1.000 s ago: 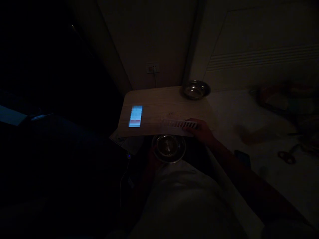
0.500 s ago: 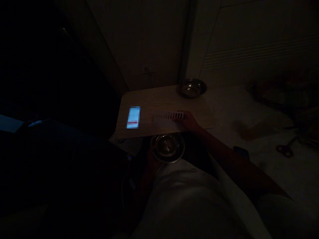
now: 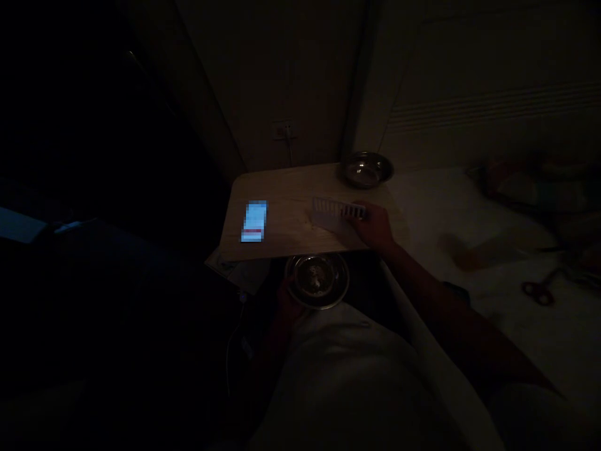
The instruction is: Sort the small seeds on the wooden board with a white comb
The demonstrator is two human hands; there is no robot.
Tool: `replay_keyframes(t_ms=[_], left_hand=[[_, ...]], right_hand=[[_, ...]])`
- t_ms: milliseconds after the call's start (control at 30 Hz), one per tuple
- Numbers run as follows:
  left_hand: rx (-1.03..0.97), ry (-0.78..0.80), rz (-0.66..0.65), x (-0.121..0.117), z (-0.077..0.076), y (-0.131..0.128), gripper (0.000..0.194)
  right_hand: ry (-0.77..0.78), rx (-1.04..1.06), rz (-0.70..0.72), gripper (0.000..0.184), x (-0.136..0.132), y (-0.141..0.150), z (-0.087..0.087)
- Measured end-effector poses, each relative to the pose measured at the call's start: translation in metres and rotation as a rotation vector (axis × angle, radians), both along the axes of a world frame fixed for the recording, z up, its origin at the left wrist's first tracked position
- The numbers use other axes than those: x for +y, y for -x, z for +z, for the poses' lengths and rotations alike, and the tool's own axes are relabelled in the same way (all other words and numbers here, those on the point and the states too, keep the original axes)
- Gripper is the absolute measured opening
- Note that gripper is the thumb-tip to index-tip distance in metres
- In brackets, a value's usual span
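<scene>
The scene is very dark. My right hand (image 3: 375, 225) is closed on the end of a flat, pale slotted piece (image 3: 328, 216), with a row of slots along its upper side. Its exact kind is hard to make out. It is over the wooden table (image 3: 282, 185), near small dark specks on the surface. Below the table's near edge, my left hand (image 3: 288, 297) grips the rim of a round metal bowl (image 3: 317, 275) from the left. Something mottled shows inside the bowl, too dim to name.
A lit phone (image 3: 254, 220) lies on the table's left part. Another metal bowl (image 3: 367, 170) stands at the far right corner. Behind is a wall socket (image 3: 284, 130) with a plug and cable. Scissors (image 3: 539, 291) and blurred items lie on the pale surface at right.
My right hand has moved right and slightly away from me with the slotted piece, which now shows more clearly. My left hand and its bowl have stayed nearly still.
</scene>
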State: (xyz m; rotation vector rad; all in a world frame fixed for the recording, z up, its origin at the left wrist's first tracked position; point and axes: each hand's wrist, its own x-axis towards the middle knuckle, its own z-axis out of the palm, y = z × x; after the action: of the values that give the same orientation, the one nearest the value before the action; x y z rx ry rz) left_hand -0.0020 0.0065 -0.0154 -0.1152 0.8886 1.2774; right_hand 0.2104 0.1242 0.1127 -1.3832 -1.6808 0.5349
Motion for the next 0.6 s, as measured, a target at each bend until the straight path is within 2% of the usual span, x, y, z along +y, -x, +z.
replay_keyframes(t_ms=[267, 600], left_hand=[[-0.026, -0.038, -0.002, 0.001, -0.004, 0.001, 0.028], [-0.03, 0.006, 0.021, 0.001, -0.001, 0.0, 0.024]], right_hand=[[-0.006, -0.108, 0.088, 0.013, -0.004, 0.006, 0.011], [-0.028, -0.223, 0.073, 0.015, -0.006, 0.007, 0.016]])
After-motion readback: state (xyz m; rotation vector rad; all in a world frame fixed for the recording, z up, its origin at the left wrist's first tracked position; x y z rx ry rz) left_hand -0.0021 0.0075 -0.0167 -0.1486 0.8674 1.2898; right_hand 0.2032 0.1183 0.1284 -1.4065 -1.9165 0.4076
